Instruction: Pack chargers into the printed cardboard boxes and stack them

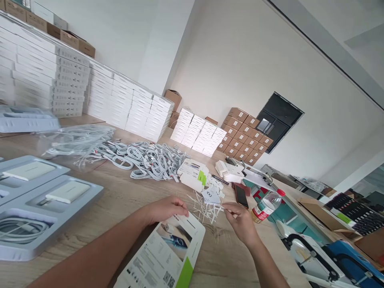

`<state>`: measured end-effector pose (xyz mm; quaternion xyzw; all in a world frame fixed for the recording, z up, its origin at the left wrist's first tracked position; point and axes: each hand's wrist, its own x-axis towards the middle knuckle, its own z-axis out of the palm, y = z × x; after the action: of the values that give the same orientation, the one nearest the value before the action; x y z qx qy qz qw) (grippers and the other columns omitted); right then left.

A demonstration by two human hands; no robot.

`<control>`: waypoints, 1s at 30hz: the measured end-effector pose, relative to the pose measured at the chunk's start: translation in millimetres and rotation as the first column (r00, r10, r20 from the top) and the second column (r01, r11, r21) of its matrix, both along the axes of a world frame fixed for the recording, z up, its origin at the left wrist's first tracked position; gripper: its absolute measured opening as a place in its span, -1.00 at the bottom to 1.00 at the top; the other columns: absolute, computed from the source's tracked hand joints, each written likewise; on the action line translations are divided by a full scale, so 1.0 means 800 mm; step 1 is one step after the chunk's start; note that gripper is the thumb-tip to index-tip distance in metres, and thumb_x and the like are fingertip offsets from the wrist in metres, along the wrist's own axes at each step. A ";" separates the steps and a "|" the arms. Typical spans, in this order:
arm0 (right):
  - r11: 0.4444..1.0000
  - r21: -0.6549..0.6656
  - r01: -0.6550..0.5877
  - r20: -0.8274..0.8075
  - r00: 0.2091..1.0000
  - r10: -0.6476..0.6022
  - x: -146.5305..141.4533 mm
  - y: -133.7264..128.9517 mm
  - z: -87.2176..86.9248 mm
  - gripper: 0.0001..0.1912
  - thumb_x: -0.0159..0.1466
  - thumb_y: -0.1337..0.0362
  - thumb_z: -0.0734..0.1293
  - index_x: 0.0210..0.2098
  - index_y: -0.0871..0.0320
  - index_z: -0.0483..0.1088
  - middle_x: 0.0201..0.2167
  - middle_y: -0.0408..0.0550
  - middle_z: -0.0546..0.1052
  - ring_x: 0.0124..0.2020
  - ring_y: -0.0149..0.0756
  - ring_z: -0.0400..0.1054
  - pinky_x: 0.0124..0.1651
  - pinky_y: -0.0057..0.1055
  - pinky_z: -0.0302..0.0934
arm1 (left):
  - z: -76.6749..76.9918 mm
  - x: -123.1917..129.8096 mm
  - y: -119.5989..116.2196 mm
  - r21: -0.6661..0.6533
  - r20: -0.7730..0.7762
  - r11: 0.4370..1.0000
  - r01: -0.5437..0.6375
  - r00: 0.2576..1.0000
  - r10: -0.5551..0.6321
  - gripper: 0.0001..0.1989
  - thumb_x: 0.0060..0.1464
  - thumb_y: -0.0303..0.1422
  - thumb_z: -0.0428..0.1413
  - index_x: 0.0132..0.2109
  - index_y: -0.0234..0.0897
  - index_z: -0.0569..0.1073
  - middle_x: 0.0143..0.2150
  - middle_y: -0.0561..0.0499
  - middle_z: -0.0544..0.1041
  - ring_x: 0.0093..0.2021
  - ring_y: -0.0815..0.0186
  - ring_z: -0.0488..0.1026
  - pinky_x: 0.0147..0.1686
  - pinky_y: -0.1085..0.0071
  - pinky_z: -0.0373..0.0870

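My left hand (169, 209) grips the top edge of a white and green printed packaging box (168, 256), which slants toward me. Further right, my right hand (240, 222) has thumb and forefinger pinched together beside a scatter of thin white strips (207, 212); a small pale bit shows at the fingertips, too small to name. Just beyond the strips lie small white cards (211, 195) and a flat white and green printed carton (193, 174).
Coiled cables (153, 158) are heaped behind. Grey trays (75, 216) with chargers stand left. A phone (241, 195) and a bottle (267, 206) are at right. White boxes (147, 112) and brown cartons (243, 136) are stacked behind.
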<state>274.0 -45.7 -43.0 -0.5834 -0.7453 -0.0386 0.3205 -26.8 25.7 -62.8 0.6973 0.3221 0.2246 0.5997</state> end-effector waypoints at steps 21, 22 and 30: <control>0.905 0.103 -0.413 -0.347 0.838 0.422 -0.138 0.038 -0.028 -0.84 0.27 0.35 0.36 -0.21 0.04 0.59 -0.29 -0.05 0.63 -0.25 -0.25 0.51 -0.16 -0.32 0.39 | -0.003 0.005 -0.006 -0.049 0.052 0.997 -0.056 0.997 0.059 -0.87 -0.16 -0.33 0.23 -0.52 -0.32 0.55 -0.66 0.18 0.21 -0.56 0.40 0.12 -0.49 0.40 -0.01; 0.899 0.093 -0.428 -0.341 0.834 0.433 -0.140 0.037 -0.027 -0.84 0.27 0.35 0.36 -0.21 0.04 0.59 -0.30 -0.06 0.63 -0.26 -0.25 0.50 -0.17 -0.33 0.39 | -0.001 0.004 -0.009 -0.028 0.031 0.999 -0.045 0.998 0.046 -0.87 -0.16 -0.33 0.23 -0.53 -0.32 0.56 -0.67 0.18 0.20 -0.56 0.40 0.10 -0.49 0.40 -0.02; 0.910 0.163 -0.381 -0.273 0.869 0.413 -0.141 0.039 -0.028 -0.81 0.31 0.34 0.31 -0.22 0.05 0.60 -0.26 -0.01 0.54 -0.21 -0.25 0.45 -0.14 -0.33 0.36 | 0.017 0.000 -0.015 0.144 0.014 0.988 -0.054 0.999 0.053 -0.73 0.02 -0.32 0.05 -0.47 -0.23 0.63 -0.44 0.12 0.47 -0.37 0.32 0.30 -0.35 0.43 0.15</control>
<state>161.3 -14.9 -65.2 -0.3992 -0.7884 0.0790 0.4612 -26.9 13.8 -49.1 0.7288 0.3206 0.2666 0.5432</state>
